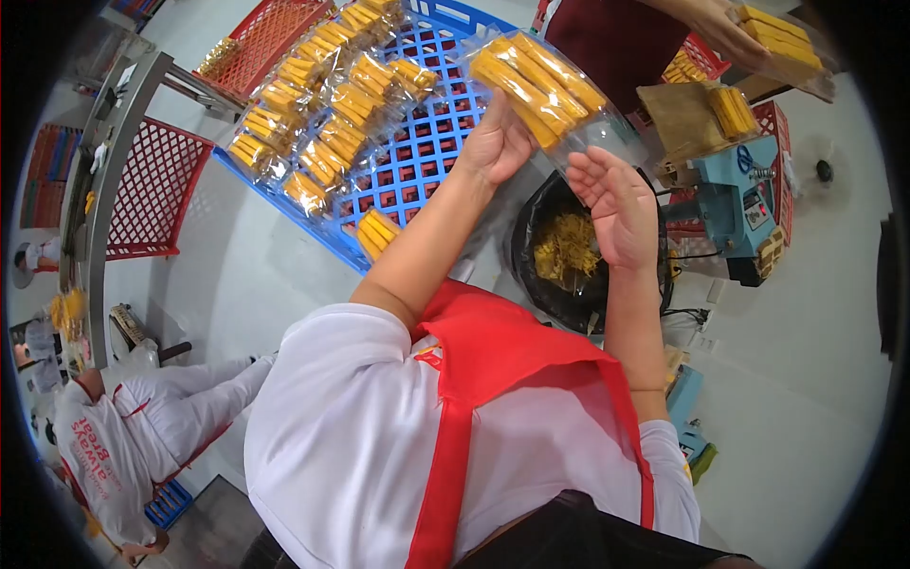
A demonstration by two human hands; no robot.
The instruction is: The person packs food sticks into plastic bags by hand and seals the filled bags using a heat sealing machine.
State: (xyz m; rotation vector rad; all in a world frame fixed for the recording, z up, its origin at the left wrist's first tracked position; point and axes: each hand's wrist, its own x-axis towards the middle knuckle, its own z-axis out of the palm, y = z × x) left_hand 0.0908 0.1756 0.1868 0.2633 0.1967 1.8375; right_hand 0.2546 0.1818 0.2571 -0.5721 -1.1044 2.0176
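Note:
A clear plastic bag of long yellow sticks (538,83) is held up over the right end of the blue crate (409,175). My left hand (498,142) grips its lower left edge, with part of the fingers hidden behind the bag. My right hand (621,207) is just below the bag's right end, palm turned up and fingers apart and slightly bent. Whether its fingertips touch the loose plastic I cannot tell. Several similar bags of yellow sticks (346,102) lie in rows in the crate. One more bag (377,232) is by my left forearm.
Below my hands stands a black-lined bin (531,251) with yellow scraps. A blue machine (735,204) is at the right, with a bag on it. Across from me, another person's hand (725,33) holds yellow sticks. Red crates (156,190) and a bending co-worker (142,417) are leftward.

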